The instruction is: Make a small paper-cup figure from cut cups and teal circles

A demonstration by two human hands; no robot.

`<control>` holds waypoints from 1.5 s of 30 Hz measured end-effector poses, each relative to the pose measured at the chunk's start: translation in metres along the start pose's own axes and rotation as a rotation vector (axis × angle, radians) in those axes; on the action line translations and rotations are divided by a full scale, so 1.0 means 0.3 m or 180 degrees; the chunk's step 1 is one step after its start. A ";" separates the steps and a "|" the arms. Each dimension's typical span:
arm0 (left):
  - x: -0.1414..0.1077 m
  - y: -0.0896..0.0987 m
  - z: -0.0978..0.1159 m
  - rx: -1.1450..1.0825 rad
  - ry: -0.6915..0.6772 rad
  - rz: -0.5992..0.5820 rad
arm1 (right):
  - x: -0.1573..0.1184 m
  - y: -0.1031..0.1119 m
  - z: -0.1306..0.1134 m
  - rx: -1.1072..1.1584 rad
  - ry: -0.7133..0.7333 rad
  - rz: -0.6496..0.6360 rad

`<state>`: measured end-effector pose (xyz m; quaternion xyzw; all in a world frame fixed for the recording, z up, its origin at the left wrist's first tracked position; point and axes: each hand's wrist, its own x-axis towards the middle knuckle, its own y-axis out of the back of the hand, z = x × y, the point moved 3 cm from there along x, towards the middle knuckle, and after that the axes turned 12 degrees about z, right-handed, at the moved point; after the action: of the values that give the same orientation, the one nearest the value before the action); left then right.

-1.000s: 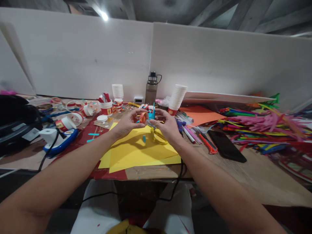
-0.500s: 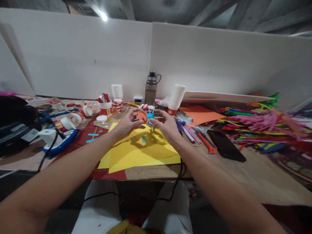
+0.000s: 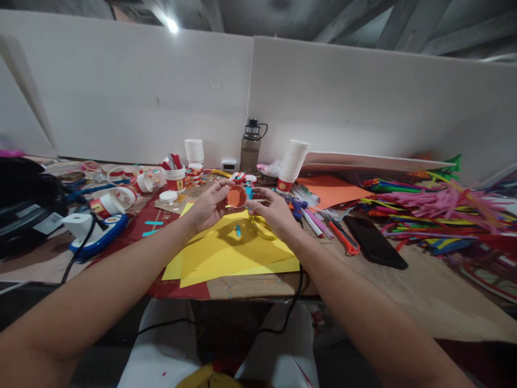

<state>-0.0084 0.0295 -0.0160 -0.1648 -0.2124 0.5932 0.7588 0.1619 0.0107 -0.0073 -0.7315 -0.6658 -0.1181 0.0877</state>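
Above the yellow paper, a small round orange piece (image 3: pixel 236 196) like a shallow cup end faces me, with a pale rim. My left hand (image 3: pixel 210 207) is closed at its left edge, thumb and fingertips against it. On the other side my right hand (image 3: pixel 275 211) grips its right edge with the thumb, fingers curled behind. A light blue strip (image 3: pixel 249 188) sticks up beside the piece, near my right fingertips. Below the right hand, yellow-handled scissors (image 3: pixel 264 229) lie on the yellow paper (image 3: pixel 226 258), with a small blue paper scrap (image 3: pixel 238 230) nearby.
A water bottle (image 3: pixel 250 148) and stacked paper cups (image 3: pixel 294 164) stand behind. Markers (image 3: pixel 313 223), an orange cutter (image 3: pixel 345 240), a phone (image 3: pixel 375 242) and pipe cleaners (image 3: pixel 436 202) lie rightward. Leftward are cut cups (image 3: pixel 107 205) and a blue-and-white device (image 3: pixel 99 237).
The orange piece has turned to face me more squarely. Blue strips that showed at its left and stood tall at its right are now less visible. Both hands have shifted slightly.
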 end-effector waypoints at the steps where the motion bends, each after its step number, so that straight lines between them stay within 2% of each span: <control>1: -0.002 -0.002 -0.004 0.0043 0.0022 -0.0052 | -0.002 -0.001 -0.002 0.0033 -0.0012 -0.0029; 11: -0.025 -0.020 -0.005 0.0386 -0.0311 -0.0582 | 0.001 0.010 -0.020 0.0171 0.0260 -0.0019; 19: -0.010 0.000 -0.009 0.0898 -0.0700 -0.0721 | -0.002 0.008 -0.041 0.0410 0.0414 -0.0071; 22: -0.015 -0.010 -0.001 0.0889 -0.0709 -0.0710 | -0.003 0.008 -0.046 0.0407 0.0434 -0.0091; 28: -0.033 -0.039 0.015 0.0643 -0.0614 -0.0707 | -0.010 0.009 -0.048 -0.0064 0.0681 0.0044; 34: -0.024 -0.024 0.002 0.0740 -0.0614 -0.0720 | -0.015 0.007 -0.042 -0.0454 0.1023 0.0101; 45: -0.016 -0.022 -0.001 0.0847 -0.0811 -0.0732 | -0.022 0.002 -0.047 -0.0389 0.1292 0.0017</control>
<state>-0.0038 0.0234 -0.0136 0.0384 -0.2437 0.5416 0.8036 0.1612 0.0004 0.0044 -0.6984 -0.6241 -0.3030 0.1758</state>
